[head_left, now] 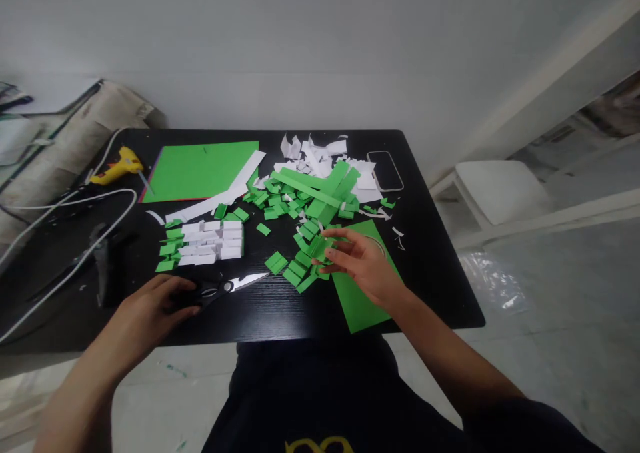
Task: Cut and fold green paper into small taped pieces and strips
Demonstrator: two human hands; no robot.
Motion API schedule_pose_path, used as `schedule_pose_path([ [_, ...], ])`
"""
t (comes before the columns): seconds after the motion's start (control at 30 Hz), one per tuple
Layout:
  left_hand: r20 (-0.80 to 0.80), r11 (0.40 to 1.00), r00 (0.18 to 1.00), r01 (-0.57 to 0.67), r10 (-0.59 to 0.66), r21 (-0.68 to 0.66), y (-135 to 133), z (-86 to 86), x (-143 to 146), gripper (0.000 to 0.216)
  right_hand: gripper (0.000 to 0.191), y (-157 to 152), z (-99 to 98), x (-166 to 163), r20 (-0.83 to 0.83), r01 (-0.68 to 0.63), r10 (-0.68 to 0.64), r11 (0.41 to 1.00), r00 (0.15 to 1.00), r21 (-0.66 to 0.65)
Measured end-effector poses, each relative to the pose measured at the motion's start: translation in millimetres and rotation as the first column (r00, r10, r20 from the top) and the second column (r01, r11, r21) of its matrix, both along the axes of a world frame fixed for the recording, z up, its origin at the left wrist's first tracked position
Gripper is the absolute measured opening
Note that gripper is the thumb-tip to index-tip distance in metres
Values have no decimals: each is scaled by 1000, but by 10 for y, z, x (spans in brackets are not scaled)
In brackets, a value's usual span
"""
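My left hand (155, 306) is at the near left of the table, thumb and fingers around the black handles of a pair of scissors (245, 281). The blades lie on the table and point right. My right hand (363, 263) pinches a small folded green paper piece (320, 247) between thumb and fingertips, over a cluster of similar green pieces (300, 269). Under that hand lies a green paper sheet (363, 306). Left of the cluster, rows of folded white paper pieces (213, 243) sit together, with green pieces (169, 249) along their left side.
Green strips (320, 193) and white paper scraps (315, 156) are heaped at the back. A phone (385, 171) lies at the back right. Green sheets (200, 173), a yellow glue gun (119, 166) and a looping white cable (131, 203) occupy the left. A white stool (503, 189) stands at right.
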State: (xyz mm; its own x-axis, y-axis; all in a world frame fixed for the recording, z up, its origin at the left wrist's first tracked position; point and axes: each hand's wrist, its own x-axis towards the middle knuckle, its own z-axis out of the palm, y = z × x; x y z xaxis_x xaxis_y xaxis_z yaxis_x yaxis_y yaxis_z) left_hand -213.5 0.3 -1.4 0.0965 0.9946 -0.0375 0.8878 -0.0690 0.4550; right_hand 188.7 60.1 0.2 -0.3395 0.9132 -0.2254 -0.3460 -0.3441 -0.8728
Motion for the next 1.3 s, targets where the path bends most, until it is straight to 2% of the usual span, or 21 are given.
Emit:
schedule_pose_path([
  [0.13, 78, 1000, 997, -14, 13, 10, 8, 207, 325, 35, 37, -21, 10, -8, -44, -68, 66, 997, 997, -36],
  [0.23, 369, 1000, 929, 7, -17, 27, 67, 269, 821, 42, 39, -41, 32, -37, -87, -152, 144, 984, 986, -96],
  [0.27, 472, 998, 880, 56, -53, 8, 95, 257, 1003, 50, 40, -49, 39, -49, -98, -180, 169, 977, 981, -116],
  [0.37, 737, 986, 665, 169, -123, 12, 173, 161, 1474, 67, 41, -77, 50, -78, -111, -243, 227, 958, 967, -154],
  [0.47, 858, 989, 507, 148, -84, 10, 221, 67, 1729, 61, 39, -100, 31, -73, -129, -248, 229, 955, 965, -159],
  [0.57, 887, 992, 458, 128, -56, -3, 238, 34, 1790, 53, 39, -114, -10, -40, -120, -223, 204, 960, 971, -168],
  [0.87, 901, 994, 432, 104, -28, -19, 215, 29, 1692, 49, 31, -116, -23, 14, -28, -182, 180, 976, 983, -121],
  [1.3, 882, 986, 450, 151, -138, 77, 241, 57, 1672, 38, 26, -98, -1, 55, 23, -126, 129, 988, 991, -85],
])
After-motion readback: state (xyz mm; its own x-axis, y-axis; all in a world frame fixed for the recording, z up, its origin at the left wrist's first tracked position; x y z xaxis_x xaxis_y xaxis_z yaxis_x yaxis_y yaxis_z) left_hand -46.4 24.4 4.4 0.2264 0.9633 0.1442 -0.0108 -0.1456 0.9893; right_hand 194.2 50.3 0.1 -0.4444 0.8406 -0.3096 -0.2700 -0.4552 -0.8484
